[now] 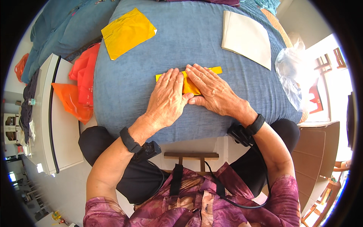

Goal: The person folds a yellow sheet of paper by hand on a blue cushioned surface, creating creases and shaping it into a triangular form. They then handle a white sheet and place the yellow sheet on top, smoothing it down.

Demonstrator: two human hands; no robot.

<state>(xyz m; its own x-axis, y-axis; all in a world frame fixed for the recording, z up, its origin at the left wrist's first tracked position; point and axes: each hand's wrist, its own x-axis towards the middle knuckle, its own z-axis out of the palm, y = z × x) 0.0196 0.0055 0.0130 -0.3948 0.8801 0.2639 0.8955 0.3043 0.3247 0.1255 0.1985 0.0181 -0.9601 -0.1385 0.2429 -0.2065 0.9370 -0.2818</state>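
Observation:
Both my hands lie flat, palms down, on a folded strip of shiny gold paper [191, 86] on a blue cloth-covered surface [181, 124]. My left hand [167, 98] covers the strip's left part; my right hand [214, 89] covers much of its right part, with the thin end sticking out beyond the fingers. The thumbs touch or nearly touch near the strip's lower edge. What lies under the palms is hidden. A gold sheet [127, 33] rests at the upper left of the cloth. At the upper right is a stack of off-white paper sheets [245, 38].
A clear plastic bag [290, 75] hangs at the right edge, above a cardboard box [310, 153]. Red bags [86, 73] and an orange bag [75, 99] hang at the left, beside a white cabinet [63, 119]. Black straps and cables are on both wrists.

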